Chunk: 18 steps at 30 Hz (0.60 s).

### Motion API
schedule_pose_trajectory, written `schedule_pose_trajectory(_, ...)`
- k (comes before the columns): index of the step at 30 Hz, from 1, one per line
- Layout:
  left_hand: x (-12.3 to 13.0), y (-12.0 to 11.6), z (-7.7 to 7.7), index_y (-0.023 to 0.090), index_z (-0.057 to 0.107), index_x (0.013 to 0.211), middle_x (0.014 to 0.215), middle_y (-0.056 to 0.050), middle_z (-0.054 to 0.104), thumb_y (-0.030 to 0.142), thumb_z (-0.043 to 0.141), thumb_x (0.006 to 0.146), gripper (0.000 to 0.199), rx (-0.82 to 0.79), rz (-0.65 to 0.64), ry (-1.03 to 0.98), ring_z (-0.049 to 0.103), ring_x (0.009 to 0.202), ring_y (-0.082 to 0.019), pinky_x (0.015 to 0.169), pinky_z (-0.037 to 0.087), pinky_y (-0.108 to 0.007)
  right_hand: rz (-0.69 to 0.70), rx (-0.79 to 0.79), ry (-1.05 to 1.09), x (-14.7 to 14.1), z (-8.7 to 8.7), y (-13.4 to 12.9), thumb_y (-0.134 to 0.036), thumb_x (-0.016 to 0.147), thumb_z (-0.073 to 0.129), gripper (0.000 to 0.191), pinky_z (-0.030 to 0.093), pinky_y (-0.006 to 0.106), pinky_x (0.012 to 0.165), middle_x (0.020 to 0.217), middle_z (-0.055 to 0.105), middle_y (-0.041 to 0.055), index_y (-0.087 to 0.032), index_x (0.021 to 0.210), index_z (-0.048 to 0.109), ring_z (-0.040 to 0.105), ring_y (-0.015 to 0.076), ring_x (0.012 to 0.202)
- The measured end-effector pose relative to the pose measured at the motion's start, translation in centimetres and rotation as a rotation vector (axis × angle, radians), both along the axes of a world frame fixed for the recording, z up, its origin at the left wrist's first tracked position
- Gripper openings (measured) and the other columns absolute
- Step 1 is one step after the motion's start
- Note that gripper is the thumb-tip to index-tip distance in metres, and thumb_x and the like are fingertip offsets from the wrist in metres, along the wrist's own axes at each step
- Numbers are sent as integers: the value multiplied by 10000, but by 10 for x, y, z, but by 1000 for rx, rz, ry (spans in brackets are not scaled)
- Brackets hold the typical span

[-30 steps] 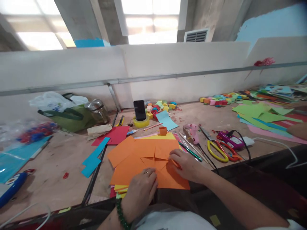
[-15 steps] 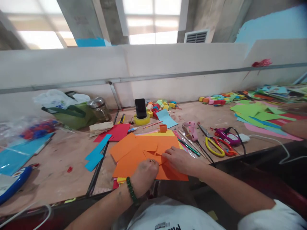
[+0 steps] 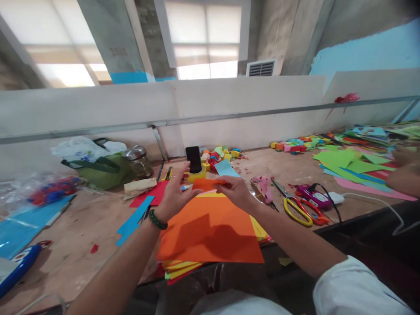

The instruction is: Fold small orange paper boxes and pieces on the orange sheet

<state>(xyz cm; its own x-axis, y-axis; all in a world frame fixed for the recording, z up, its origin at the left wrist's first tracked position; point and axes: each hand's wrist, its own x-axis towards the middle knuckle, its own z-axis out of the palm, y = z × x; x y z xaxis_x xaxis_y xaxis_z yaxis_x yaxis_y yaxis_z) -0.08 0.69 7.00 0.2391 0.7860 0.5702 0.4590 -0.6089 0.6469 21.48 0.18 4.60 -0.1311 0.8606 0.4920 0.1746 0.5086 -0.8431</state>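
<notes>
My right hand [image 3: 239, 190] pinches a small piece of orange paper [image 3: 207, 184] by its right end, raised above the table. My left hand [image 3: 176, 196] is at the paper's other end, fingers and thumb spread apart. The thumb tip is close to the paper's left end; whether it touches I cannot tell. Below both hands lies a large orange sheet [image 3: 213, 232] on a stack of coloured paper [image 3: 182, 267], with hand shadows across it. The raised piece is slightly blurred, so its folds do not show clearly.
Behind my hands are a phone [image 3: 193, 159] on a tape roll and small paper cubes [image 3: 226, 154]. To the right lie a pink glue gun [image 3: 263, 187], yellow-handled scissors [image 3: 297, 211] and a purple device [image 3: 314, 196]. Blue paper strips [image 3: 134, 216] lie left. Another person's hand [image 3: 405, 177] is far right.
Both hands have risen from the sheet and moved away from me. The small orange piece is now held up in my right hand, while my left hand has opened.
</notes>
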Motion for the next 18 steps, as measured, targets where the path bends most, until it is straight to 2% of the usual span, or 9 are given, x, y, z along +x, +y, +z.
schedule_pose_trajectory(2, -6, 16, -6, 152, 538, 1305, 1145, -118, 657, 459, 746, 690, 718, -143, -28, -95, 629, 893, -194, 763, 535, -311, -19, -34, -22, -7, 6, 13, -358, 738, 673, 358, 471, 232, 494, 708, 658, 2, -176, 1046, 679, 546, 104, 491)
schedule_pose_trajectory(4, -10, 24, -16, 133, 617, 1206, 1040, -110, 703, 488, 721, 721, 610, -327, -170, -134, 642, 876, -204, 766, 539, -321, 32, -73, -65, -14, 3, 25, -362, 720, 695, 336, 417, 209, 432, 659, 636, -15, -170, 996, 693, 489, 85, 442)
schedule_pose_trajectory(7, -12, 25, -34, 115, 699, 1025, 918, -102, 738, 510, 642, 793, 462, -527, -337, -234, 666, 833, -226, 794, 544, -378, 152, -39, -125, -23, -13, 40, -393, 737, 689, 258, 406, 197, 453, 623, 621, -14, -150, 819, 717, 508, 93, 508)
schedule_pose_trajectory(9, -11, 23, -44, 113, 717, 973, 890, -108, 747, 491, 599, 830, 420, -544, -359, -232, 675, 817, -236, 799, 546, -408, 164, 5, -125, -26, -25, 46, -411, 769, 664, 273, 441, 212, 506, 637, 637, 0, -146, 795, 722, 563, 122, 591)
schedule_pose_trajectory(10, -10, 22, -48, 119, 722, 967, 913, -113, 748, 461, 581, 849, 389, -486, -336, -214, 676, 847, -243, 815, 543, -418, 148, 22, -116, -26, -29, 46, -412, 785, 653, 273, 464, 225, 542, 665, 653, 10, -150, 804, 725, 592, 140, 645)
schedule_pose_trajectory(12, -9, 20, -53, 140, 721, 1000, 1039, -125, 729, 357, 542, 881, 305, -258, -245, -140, 653, 984, -250, 896, 516, -438, 105, 75, -132, -20, -31, 41, -389, 818, 636, 241, 503, 259, 642, 766, 689, 36, -169, 841, 729, 633, 173, 779)
schedule_pose_trajectory(14, -7, 16, -55, 177, 703, 1071, 1203, -123, 666, 209, 494, 877, 286, 0, -178, 28, 583, 1144, -241, 1002, 448, -465, 66, 263, -293, -8, -28, 27, -324, 871, 600, 185, 515, 299, 779, 945, 711, 63, -201, 916, 731, 641, 188, 918)
schedule_pose_trajectory(16, -6, 12, -55, 228, 682, 1124, 1289, -101, 613, 81, 473, 814, 403, 154, -206, 296, 523, 1222, -235, 1053, 394, -493, 60, 381, -565, 5, -25, 7, -252, 919, 534, 199, 512, 289, 804, 1086, 689, 66, -239, 988, 720, 640, 166, 934)
schedule_pose_trajectory(18, -3, 7, -55, 262, 666, 1159, 1278, -85, 615, 18, 479, 758, 505, 172, -298, 570, 533, 1194, -239, 1025, 418, -480, 56, 405, -810, 18, -27, -15, -171, 934, 481, 255, 504, 291, 821, 1155, 665, 74, -248, 1028, 706, 622, 170, 994)
